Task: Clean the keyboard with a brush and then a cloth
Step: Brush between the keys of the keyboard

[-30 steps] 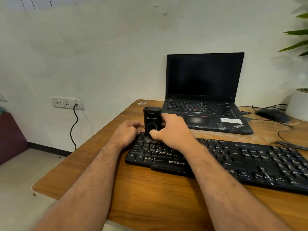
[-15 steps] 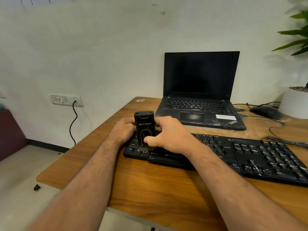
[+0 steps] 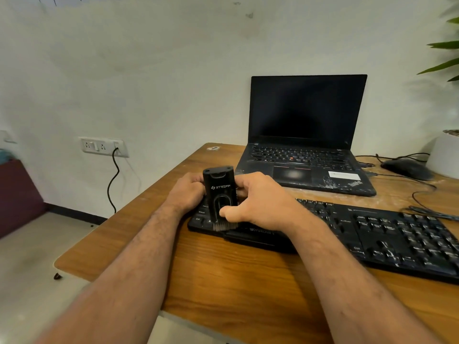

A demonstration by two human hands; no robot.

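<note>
Head view: the brush stands upright on the left end of the keyboard, its pale bristles splayed against the near-edge keys by Ctrl. My right hand is wrapped around its black body, thumb pressed on the front near the oval recess; my fingers behind it are hidden. My left hand rests curled on the keyboard's left corner, touching the brush's side, and I cannot tell whether it grasps anything. My hands cover most of the left keys, and the keyboard's right end is cut off by the frame and blurred. The brush reads "STRIFF" in white; the keyboard's front lip shows "ZEBRONICS", partly smeared. Both sit on the wooden table. Beyond lies an open laptop, screen dark, marked "ThinkPad", with a mouse to its right.
</note>
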